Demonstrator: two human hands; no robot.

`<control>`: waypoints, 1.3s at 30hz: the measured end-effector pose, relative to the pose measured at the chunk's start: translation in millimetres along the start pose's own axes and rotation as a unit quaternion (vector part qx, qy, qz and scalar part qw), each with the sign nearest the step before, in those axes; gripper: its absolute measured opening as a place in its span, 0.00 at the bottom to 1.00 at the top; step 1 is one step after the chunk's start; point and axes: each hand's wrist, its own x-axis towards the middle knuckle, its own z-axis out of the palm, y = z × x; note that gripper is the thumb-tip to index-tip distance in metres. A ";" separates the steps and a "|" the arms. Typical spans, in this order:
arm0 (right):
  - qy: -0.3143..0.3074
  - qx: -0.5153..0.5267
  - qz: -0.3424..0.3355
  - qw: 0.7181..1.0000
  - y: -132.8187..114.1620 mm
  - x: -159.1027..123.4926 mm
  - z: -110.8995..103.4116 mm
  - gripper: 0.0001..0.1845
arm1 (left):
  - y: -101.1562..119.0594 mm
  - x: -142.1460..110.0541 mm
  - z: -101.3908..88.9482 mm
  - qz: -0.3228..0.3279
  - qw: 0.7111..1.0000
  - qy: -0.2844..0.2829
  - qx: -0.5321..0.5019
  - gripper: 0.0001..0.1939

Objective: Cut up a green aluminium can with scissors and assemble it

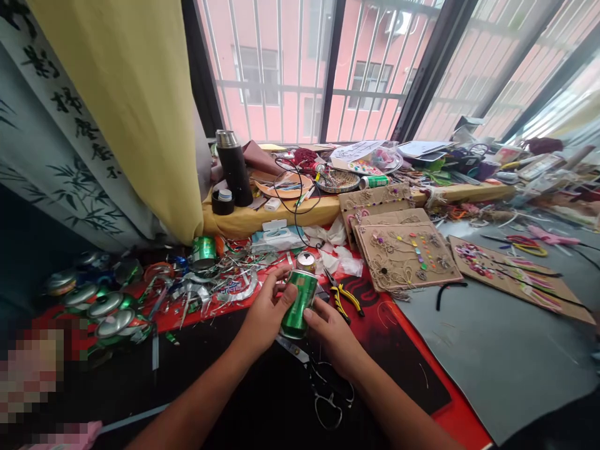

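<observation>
A green drink can (299, 306) is held up between my two hands, slightly tilted, over the dark mat. My left hand (270, 302) grips its upper left side, the thumb across the front. Around the lower right side close the fingers of my right hand (330, 329). Just behind the green can stands another can (306, 261) with a silvery top. Scissors (323, 381) with black handles lie under my right hand, their blades partly hidden below the can. Yellow-and-black pliers (344, 297) rest to the right of the can.
Cut metal strips and scraps (225, 278) and several can ends (109, 306) lie at the left. Boards with cord pieces (407, 250) lean at the right, beside a grey mat (506, 356). A black thermos (234, 169) stands on the cluttered window ledge.
</observation>
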 end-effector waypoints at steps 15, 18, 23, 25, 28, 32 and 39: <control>0.069 0.106 0.019 0.992 -14.0 -5.4 -3.2 0.35 | 0.0 100.6 2.8 0.187 0.865 0.021 0.464 0.21; 0.045 0.101 0.030 0.993 -12.5 -8.4 -2.6 0.34 | 2.4 143.5 -20.4 0.181 0.821 -0.007 0.542 0.20; 0.030 0.098 0.027 0.994 -12.8 -12.1 -1.6 0.35 | -0.8 180.2 -33.0 0.170 0.750 -0.052 0.637 0.21; 0.029 0.097 0.019 0.995 -12.8 -12.8 -1.8 0.34 | 1.1 184.2 -35.0 0.169 0.723 -0.060 0.667 0.22; 0.025 0.098 0.016 0.995 -9.9 -13.7 -1.7 0.34 | 8.6 186.9 -40.9 0.172 0.684 -0.076 0.704 0.22; 0.016 0.086 0.026 0.996 -4.0 -14.1 -0.8 0.32 | 16.7 191.7 -52.2 0.168 0.642 -0.103 0.741 0.21; 0.010 0.061 0.022 0.998 1.5 -13.2 -0.1 0.31 | 18.7 211.3 -57.4 0.125 0.614 -0.143 0.766 0.15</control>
